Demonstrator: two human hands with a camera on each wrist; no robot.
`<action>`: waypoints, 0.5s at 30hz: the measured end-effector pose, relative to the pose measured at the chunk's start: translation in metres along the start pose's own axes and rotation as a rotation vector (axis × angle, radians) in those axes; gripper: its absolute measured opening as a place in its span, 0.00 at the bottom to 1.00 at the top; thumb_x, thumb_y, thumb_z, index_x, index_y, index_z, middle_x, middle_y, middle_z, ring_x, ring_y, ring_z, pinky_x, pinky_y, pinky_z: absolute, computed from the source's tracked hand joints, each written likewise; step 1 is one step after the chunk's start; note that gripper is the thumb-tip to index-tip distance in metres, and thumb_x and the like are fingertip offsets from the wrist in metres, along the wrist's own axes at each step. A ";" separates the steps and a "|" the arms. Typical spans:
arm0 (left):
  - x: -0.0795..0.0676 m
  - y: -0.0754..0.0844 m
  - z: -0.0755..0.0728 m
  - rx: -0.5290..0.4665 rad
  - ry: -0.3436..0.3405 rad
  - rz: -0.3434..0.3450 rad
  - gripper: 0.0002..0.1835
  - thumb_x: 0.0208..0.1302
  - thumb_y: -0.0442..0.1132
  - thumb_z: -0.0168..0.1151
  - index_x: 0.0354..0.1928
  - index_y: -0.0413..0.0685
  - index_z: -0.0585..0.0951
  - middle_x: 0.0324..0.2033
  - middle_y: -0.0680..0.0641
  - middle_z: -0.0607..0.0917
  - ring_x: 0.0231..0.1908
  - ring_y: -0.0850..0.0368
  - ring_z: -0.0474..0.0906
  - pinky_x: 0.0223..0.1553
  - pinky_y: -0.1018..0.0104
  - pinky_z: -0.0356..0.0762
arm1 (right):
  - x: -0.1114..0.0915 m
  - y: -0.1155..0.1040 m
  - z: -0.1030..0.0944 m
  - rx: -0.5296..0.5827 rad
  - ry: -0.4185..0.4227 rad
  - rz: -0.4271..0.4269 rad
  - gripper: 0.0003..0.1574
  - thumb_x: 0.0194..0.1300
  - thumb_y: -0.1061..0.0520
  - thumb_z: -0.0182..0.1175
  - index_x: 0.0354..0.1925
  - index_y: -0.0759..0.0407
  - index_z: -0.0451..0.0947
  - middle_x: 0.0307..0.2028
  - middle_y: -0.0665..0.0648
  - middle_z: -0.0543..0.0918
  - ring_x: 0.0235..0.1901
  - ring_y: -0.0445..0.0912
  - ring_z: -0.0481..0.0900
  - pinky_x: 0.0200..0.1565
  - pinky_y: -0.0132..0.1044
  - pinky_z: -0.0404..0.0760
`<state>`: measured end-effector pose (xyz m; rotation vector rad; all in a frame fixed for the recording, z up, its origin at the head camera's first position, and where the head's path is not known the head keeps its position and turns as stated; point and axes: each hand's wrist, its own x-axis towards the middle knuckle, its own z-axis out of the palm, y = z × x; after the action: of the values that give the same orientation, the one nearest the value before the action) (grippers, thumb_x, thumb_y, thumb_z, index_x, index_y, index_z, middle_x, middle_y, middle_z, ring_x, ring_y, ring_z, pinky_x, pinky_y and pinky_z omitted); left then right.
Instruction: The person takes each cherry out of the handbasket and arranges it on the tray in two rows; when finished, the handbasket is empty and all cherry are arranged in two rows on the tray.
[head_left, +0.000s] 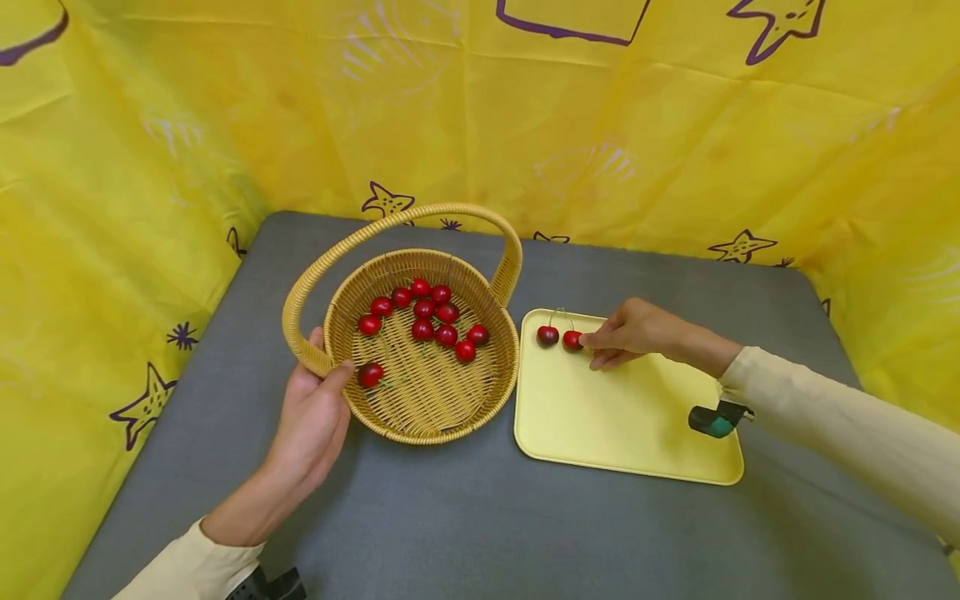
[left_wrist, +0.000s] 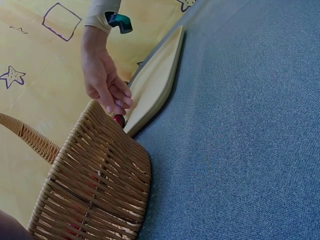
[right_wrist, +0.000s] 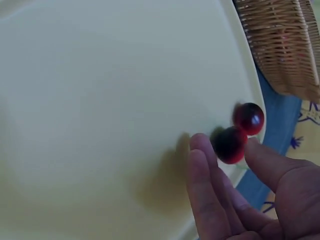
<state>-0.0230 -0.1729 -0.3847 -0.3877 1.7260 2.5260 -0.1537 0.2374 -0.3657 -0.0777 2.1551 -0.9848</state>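
Observation:
My left hand grips the left side of a round wicker basket by the foot of its tall handle, thumb over the rim and fingers outside. Several dark red cherries lie inside, one cherry close to that thumb. On the right, my right hand reaches over a pale yellow tray. Its thumb and fingers pinch a red cherry from both sides at the tray's far left corner. A second cherry with a green stem lies just left of it on the tray.
Basket and tray stand side by side on a grey cloth-covered table. A yellow curtain with starfish drawings hangs behind and along the sides. The basket's handle arches high over its far side.

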 end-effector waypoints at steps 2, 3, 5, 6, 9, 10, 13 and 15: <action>0.000 -0.001 0.000 0.004 -0.001 0.005 0.43 0.81 0.25 0.38 0.84 0.50 0.27 0.84 0.58 0.31 0.81 0.66 0.31 0.81 0.67 0.34 | -0.007 -0.005 -0.003 -0.034 0.002 -0.012 0.24 0.75 0.52 0.67 0.52 0.74 0.86 0.39 0.66 0.92 0.42 0.53 0.92 0.50 0.45 0.89; -0.001 -0.001 0.000 0.011 -0.003 0.010 0.43 0.81 0.26 0.39 0.84 0.50 0.27 0.84 0.57 0.31 0.81 0.66 0.31 0.81 0.66 0.33 | -0.012 -0.009 -0.005 -0.050 0.000 -0.022 0.24 0.75 0.51 0.67 0.52 0.73 0.86 0.40 0.65 0.92 0.43 0.54 0.92 0.50 0.45 0.89; -0.001 -0.001 0.001 0.012 -0.007 0.020 0.43 0.81 0.25 0.39 0.84 0.49 0.28 0.84 0.55 0.34 0.81 0.64 0.32 0.81 0.64 0.34 | -0.022 -0.020 -0.007 -0.074 -0.004 -0.052 0.25 0.76 0.50 0.67 0.53 0.72 0.86 0.41 0.64 0.92 0.44 0.54 0.91 0.50 0.45 0.89; -0.001 -0.001 0.001 0.007 -0.006 0.021 0.43 0.81 0.25 0.39 0.84 0.49 0.28 0.85 0.55 0.34 0.81 0.65 0.32 0.81 0.65 0.34 | -0.028 -0.027 -0.008 -0.081 -0.008 -0.071 0.25 0.76 0.50 0.67 0.54 0.72 0.86 0.42 0.64 0.92 0.45 0.54 0.91 0.51 0.45 0.89; -0.001 -0.002 0.002 0.005 -0.010 0.032 0.43 0.81 0.25 0.39 0.85 0.49 0.29 0.85 0.53 0.36 0.81 0.64 0.33 0.81 0.65 0.35 | -0.046 -0.053 -0.006 -0.111 -0.014 -0.136 0.25 0.75 0.48 0.67 0.55 0.68 0.86 0.44 0.60 0.92 0.45 0.52 0.91 0.51 0.43 0.89; -0.001 -0.002 0.002 0.004 -0.013 0.035 0.42 0.81 0.25 0.39 0.85 0.49 0.29 0.85 0.53 0.37 0.81 0.63 0.33 0.81 0.65 0.36 | -0.051 -0.062 -0.004 -0.124 -0.013 -0.160 0.24 0.75 0.48 0.67 0.56 0.67 0.86 0.44 0.59 0.92 0.45 0.51 0.91 0.51 0.42 0.89; -0.001 -0.002 0.002 0.016 -0.019 0.043 0.42 0.80 0.24 0.39 0.85 0.48 0.30 0.85 0.51 0.38 0.82 0.62 0.33 0.81 0.63 0.36 | -0.061 -0.087 0.006 -0.160 -0.011 -0.220 0.22 0.74 0.46 0.68 0.55 0.62 0.88 0.43 0.55 0.92 0.44 0.48 0.91 0.51 0.41 0.89; 0.000 -0.002 0.002 0.024 -0.022 0.051 0.42 0.80 0.24 0.39 0.85 0.47 0.31 0.85 0.50 0.39 0.82 0.60 0.33 0.82 0.61 0.36 | -0.061 -0.100 0.015 -0.192 -0.003 -0.254 0.21 0.74 0.46 0.68 0.54 0.60 0.88 0.41 0.53 0.92 0.42 0.47 0.90 0.48 0.39 0.89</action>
<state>-0.0225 -0.1706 -0.3863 -0.3167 1.7792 2.5314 -0.1246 0.1783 -0.2675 -0.4554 2.2704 -0.9114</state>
